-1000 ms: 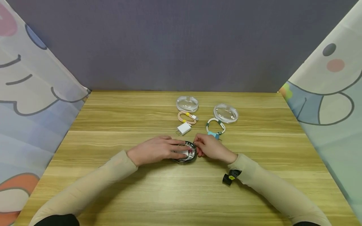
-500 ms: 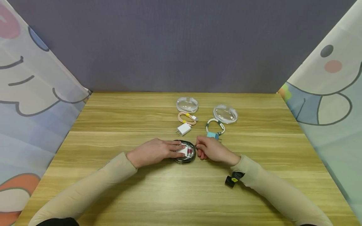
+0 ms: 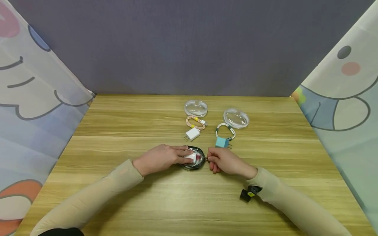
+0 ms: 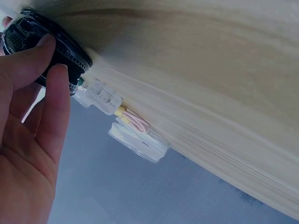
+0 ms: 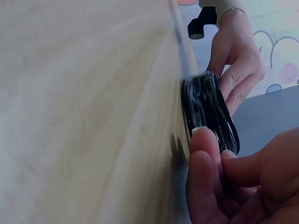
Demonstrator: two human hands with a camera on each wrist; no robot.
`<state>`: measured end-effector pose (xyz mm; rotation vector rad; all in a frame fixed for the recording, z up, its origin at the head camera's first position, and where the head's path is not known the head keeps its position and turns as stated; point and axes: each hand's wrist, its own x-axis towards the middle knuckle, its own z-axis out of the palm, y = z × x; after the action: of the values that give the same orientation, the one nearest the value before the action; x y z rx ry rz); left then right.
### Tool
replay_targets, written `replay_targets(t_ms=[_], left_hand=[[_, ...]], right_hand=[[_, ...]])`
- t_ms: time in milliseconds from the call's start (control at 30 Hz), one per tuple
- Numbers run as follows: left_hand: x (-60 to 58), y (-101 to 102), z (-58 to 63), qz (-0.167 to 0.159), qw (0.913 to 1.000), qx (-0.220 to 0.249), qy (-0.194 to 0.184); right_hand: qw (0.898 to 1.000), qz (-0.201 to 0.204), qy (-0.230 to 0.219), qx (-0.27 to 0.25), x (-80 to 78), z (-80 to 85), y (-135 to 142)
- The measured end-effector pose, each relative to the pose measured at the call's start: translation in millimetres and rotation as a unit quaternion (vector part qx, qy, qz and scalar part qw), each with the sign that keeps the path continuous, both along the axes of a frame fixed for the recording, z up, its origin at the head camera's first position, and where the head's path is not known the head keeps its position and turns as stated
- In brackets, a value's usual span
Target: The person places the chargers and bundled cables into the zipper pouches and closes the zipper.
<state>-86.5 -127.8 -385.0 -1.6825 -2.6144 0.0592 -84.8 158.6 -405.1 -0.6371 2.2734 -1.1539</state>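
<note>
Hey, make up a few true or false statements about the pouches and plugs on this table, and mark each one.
The left grip touches the black-edged pouch. True.
The right grip is far from that pouch. False: the right grip is at its edge.
The pink cable lies between the white plug and a white-edged clear pouch. True.
The blue plug is left of the white plug. False: in the head view, the blue plug is right of it.
Three white-edged clear pouches show. False: two.
</note>
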Motion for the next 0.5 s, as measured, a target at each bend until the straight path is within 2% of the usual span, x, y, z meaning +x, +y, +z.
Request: replay_targets(t_ms=[233,500], left_hand=[[0.4,-0.3,-0.2,0.002,1.0000,0.001,0.009],[1.6,0.6,-0.6,-0.026,0.9972,-0.005,0.070]], right_hand=[[0.999,0.016,-0.031,-0.027,5.9,-2.1,2.0],[1.000,-0.006,0.025,-0.017,1.5,-3.4,-1.5]])
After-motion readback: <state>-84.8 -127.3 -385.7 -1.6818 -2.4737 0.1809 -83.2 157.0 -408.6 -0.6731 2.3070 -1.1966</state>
